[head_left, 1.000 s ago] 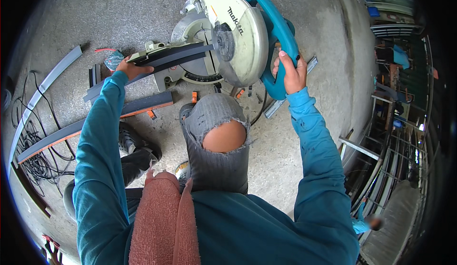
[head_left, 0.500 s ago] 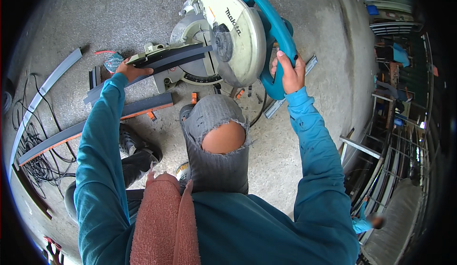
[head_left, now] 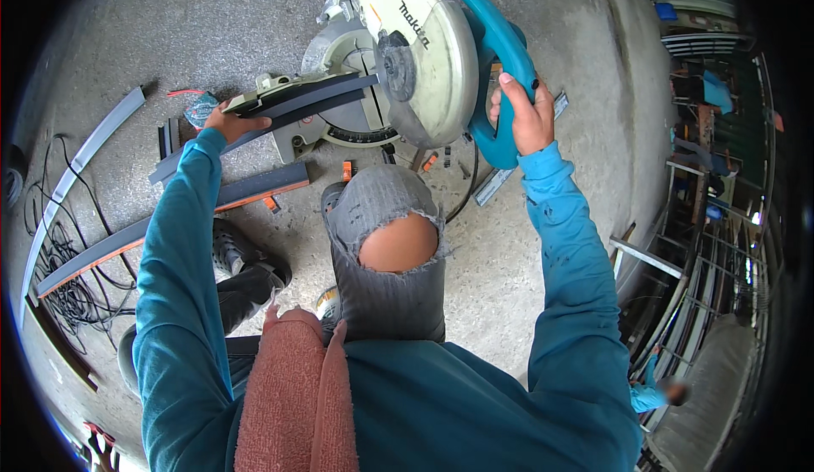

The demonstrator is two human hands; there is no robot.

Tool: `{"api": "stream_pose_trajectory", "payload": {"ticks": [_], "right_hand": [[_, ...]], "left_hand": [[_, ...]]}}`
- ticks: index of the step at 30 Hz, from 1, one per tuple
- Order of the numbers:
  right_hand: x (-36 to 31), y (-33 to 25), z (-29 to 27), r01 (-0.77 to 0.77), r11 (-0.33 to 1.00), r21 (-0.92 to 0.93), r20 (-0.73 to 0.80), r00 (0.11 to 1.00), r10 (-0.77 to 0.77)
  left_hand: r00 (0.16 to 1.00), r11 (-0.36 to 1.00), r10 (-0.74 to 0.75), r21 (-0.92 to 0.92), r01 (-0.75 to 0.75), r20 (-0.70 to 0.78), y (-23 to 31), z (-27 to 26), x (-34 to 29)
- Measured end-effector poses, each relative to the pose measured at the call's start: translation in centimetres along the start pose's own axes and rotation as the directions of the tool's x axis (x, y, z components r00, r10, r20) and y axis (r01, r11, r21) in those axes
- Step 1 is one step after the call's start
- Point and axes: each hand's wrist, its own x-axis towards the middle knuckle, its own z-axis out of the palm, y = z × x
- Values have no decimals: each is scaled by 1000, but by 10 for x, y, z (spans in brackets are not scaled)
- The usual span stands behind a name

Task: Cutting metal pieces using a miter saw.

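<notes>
A miter saw (head_left: pixel 432 65) with a cream-coloured guard stands on the floor ahead of me. My right hand (head_left: pixel 527 118) is wrapped round its teal handle (head_left: pixel 490 23). At the saw's left side, my left hand (head_left: pixel 233 123) grips a long dark grey metal profile (head_left: pixel 318 103) and keeps it on the saw base (head_left: pixel 297 143), along the fence. The profile's right end reaches to the guard. The guard hides the blade, so I cannot tell how near it is to the profile.
Grey-and-orange profile (head_left: pixel 178 218) lies left of my knee, near tangled black cable (head_left: pixel 72 260) and a pale curved strip (head_left: pixel 76 167). Small orange-and-grey offcuts (head_left: pixel 431 161) are scattered below the saw. Another strip (head_left: pixel 496 186) lies beneath the handle. Metal racks (head_left: pixel 695 302) and a person (head_left: pixel 657 394) are at right.
The saw's handle and my right hand have shifted slightly to the right and a little farther up in the picture. My left hand and the profile have stayed nearly still.
</notes>
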Motion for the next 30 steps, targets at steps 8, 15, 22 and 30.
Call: {"api": "stream_pose_trajectory", "payload": {"ticks": [8,15,22,30], "right_hand": [[-5,11,1,29,1000,7,1,1000,-29],[-7,21,2,36,999,20,-3,999,-35],[-7,23,2,58,998,15,2,998,-58],[-7,24,1,56,998,12,4,998,-56]], "left_hand": [[1000,1000,19,0,-19,2,5,-3,-5],[1000,1000,24,-12,-24,-1,0,-1,-2],[1000,1000,5,-24,-6,-22,1,0,-1],[1000,1000,-17,-5,17,-12,6,-3,-5]]}}
